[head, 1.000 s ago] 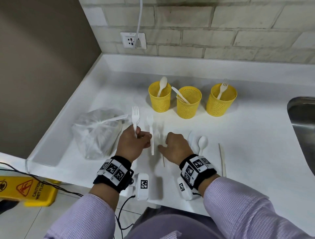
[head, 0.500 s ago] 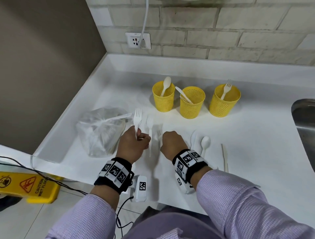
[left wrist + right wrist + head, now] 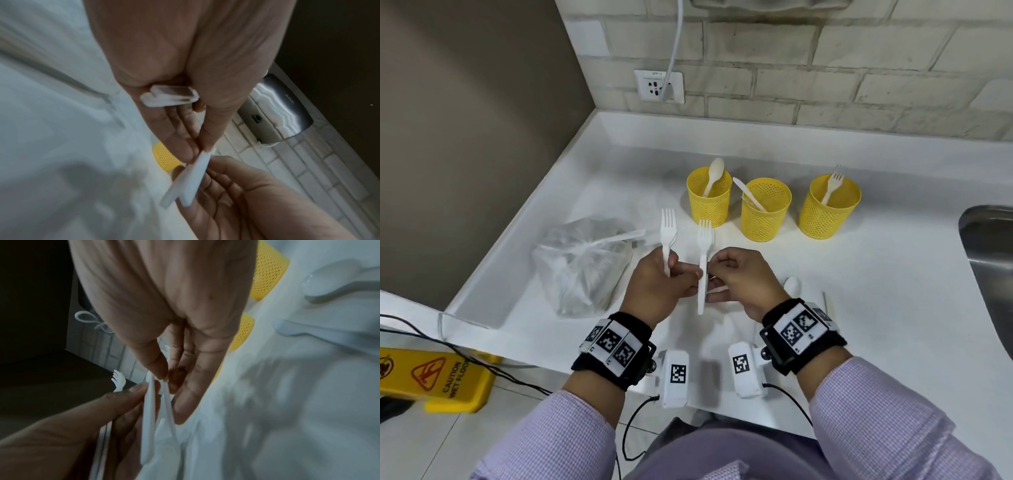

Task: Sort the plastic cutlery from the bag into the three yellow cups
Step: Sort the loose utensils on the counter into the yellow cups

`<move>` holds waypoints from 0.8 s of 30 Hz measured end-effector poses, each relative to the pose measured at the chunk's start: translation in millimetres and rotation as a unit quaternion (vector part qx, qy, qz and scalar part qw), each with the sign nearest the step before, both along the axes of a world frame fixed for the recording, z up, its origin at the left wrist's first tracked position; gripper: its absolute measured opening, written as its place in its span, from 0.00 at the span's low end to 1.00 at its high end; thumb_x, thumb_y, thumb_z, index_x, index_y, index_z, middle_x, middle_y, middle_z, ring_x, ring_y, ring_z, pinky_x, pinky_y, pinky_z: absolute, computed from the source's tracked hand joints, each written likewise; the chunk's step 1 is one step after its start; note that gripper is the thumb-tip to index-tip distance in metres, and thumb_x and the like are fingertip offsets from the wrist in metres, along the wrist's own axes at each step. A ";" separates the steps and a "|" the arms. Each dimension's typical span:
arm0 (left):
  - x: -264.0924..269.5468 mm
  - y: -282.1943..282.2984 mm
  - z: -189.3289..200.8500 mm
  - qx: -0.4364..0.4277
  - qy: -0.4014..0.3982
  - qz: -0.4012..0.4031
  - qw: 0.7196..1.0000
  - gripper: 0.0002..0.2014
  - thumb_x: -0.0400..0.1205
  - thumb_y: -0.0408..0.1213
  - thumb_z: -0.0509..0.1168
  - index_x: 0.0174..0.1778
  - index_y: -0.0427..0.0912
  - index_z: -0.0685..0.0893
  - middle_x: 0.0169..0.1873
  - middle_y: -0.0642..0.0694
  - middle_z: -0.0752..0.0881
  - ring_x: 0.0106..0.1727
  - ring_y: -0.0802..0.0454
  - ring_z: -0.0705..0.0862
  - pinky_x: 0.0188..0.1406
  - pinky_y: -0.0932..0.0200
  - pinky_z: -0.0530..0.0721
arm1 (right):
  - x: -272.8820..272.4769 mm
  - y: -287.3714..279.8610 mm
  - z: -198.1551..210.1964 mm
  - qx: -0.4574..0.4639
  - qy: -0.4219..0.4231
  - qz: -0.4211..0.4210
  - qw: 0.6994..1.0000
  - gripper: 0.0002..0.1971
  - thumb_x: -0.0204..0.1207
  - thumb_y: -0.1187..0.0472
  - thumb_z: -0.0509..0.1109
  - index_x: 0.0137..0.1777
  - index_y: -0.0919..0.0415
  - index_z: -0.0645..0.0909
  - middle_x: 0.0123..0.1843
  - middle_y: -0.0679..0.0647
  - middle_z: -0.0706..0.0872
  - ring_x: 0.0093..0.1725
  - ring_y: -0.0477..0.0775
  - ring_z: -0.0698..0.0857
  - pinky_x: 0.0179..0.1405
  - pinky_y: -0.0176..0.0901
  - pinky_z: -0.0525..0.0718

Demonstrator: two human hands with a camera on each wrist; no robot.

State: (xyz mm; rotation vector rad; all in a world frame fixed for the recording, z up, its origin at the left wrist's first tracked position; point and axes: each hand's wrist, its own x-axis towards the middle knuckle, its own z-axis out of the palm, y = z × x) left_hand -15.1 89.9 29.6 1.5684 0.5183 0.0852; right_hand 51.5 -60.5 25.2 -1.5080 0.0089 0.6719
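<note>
Both hands have come up off the white worktop (image 3: 859, 308) and met near its front edge. Half a second ago the right hand (image 3: 743, 277) was knuckles-down over a fork lying flat; now that second fork (image 3: 703, 260) stands upright between the two hands, tines up. The right thumb and fingertips pinch its handle, and the left fingertips touch the same handle — it looks like a hand-over into the left hand (image 3: 657, 287). The left hand is curled round the first fork (image 3: 667, 236), held upright as before.

So, as I judge it, forks are being gathered into one bunch before a single trip to the right yellow cup (image 3: 828, 209), the one near the sink (image 3: 989, 260) that already holds a fork. The left yellow cup (image 3: 709, 198) holds a spoon, and the middle yellow cup (image 3: 765, 209) what looks like knives.

Still loose on the worktop right of the hands: a white spoon (image 3: 792, 285) and a pale knife (image 3: 828, 305) partly hidden by the wristband. The clear plastic bag (image 3: 582, 267) sits toward the left edge with one handle poking out — more cutlery remains inside.
</note>
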 end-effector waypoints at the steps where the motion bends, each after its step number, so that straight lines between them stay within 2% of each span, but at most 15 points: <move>1: 0.0 -1.1 0.3 -0.002 0.000 -0.002 1.000 0.20 0.78 0.16 0.71 0.39 0.41 0.69 0.42 0.32 0.92 0.50 0.28 0.92 0.53 0.35 0.92 | -0.3 -1.7 1.2 0.006 0.001 0.002 1.000 0.01 0.80 0.73 0.70 0.47 0.69 0.82 0.38 0.64 0.86 0.33 0.59 0.90 0.39 0.59 0.93; 4: 0.3 -2.4 0.9 0.006 0.002 -0.006 1.000 0.19 0.77 0.17 0.73 0.39 0.42 0.70 0.43 0.31 0.93 0.51 0.26 0.92 0.53 0.34 0.92 | -0.6 -6.0 4.7 0.016 0.007 0.016 1.000 0.02 0.81 0.72 0.69 0.50 0.68 0.83 0.40 0.64 0.87 0.36 0.61 0.89 0.44 0.64 0.93; 7: -0.9 -3.4 3.9 0.019 -0.001 -0.014 1.000 0.19 0.77 0.19 0.74 0.39 0.42 0.71 0.42 0.33 0.93 0.49 0.31 0.93 0.50 0.41 0.93 | -1.1 -9.7 7.4 0.018 0.009 0.029 0.999 0.05 0.82 0.73 0.66 0.51 0.68 0.83 0.41 0.63 0.87 0.39 0.62 0.88 0.48 0.66 0.92; 9: -1.5 -3.9 4.9 0.029 -0.001 -0.020 0.999 0.20 0.76 0.19 0.75 0.38 0.42 0.70 0.42 0.34 0.94 0.47 0.33 0.93 0.49 0.43 0.93 | -2.3 -11.3 9.8 0.020 0.014 0.034 0.999 0.04 0.82 0.72 0.67 0.50 0.67 0.83 0.41 0.63 0.86 0.40 0.63 0.88 0.49 0.67 0.92; 11: -1.8 -4.1 5.3 0.039 0.004 -0.030 0.999 0.21 0.76 0.20 0.76 0.38 0.42 0.69 0.41 0.33 0.94 0.47 0.32 0.93 0.50 0.38 0.93 | -4.3 -11.9 11.5 0.026 0.025 0.032 0.999 0.02 0.82 0.68 0.70 0.49 0.66 0.83 0.41 0.63 0.86 0.39 0.61 0.88 0.46 0.63 0.93; 14: -1.7 -3.4 4.2 0.047 0.011 -0.042 0.998 0.22 0.74 0.22 0.78 0.38 0.42 0.69 0.40 0.33 0.94 0.45 0.30 0.94 0.52 0.30 0.91 | -7.6 -11.2 10.6 0.032 0.026 0.021 0.999 0.05 0.82 0.64 0.74 0.46 0.65 0.82 0.41 0.63 0.85 0.38 0.60 0.88 0.37 0.54 0.91; 17: -3.8 -6.1 7.2 0.084 0.013 -0.043 0.995 0.23 0.73 0.24 0.79 0.38 0.42 0.68 0.36 0.33 0.93 0.42 0.32 0.94 0.48 0.34 0.93 | -8.7 -11.5 7.8 0.030 0.020 0.013 0.999 0.08 0.82 0.65 0.74 0.42 0.63 0.80 0.41 0.64 0.84 0.39 0.62 0.87 0.35 0.51 0.90; 20: -5.6 -11.8 13.7 0.116 0.033 -0.052 0.991 0.21 0.79 0.37 0.78 0.39 0.42 0.69 0.38 0.33 0.92 0.32 0.40 0.92 0.37 0.45 0.93 | -6.1 -15.8 11.3 0.024 0.003 -0.002 1.000 0.10 0.82 0.64 0.75 0.40 0.60 0.80 0.40 0.63 0.84 0.38 0.61 0.86 0.38 0.52 0.92; 22: -5.5 -13.8 16.9 0.159 0.063 -0.038 0.984 0.21 0.82 0.52 0.73 0.40 0.40 0.72 0.36 0.38 0.90 0.27 0.48 0.84 0.32 0.51 0.85 | -3.7 -19.9 16.6 0.021 -0.018 -0.015 1.000 0.08 0.81 0.63 0.76 0.41 0.60 0.81 0.41 0.61 0.83 0.37 0.57 0.85 0.42 0.52 0.91; 24: -4.4 -13.8 17.1 0.139 0.087 -0.026 0.986 0.24 0.85 0.61 0.64 0.42 0.40 0.75 0.33 0.43 0.84 0.28 0.50 0.76 0.34 0.53 0.76 | -3.3 -21.5 23.4 0.013 -0.050 -0.013 0.999 0.07 0.80 0.61 0.77 0.42 0.59 0.83 0.42 0.59 0.81 0.38 0.54 0.84 0.43 0.51 0.87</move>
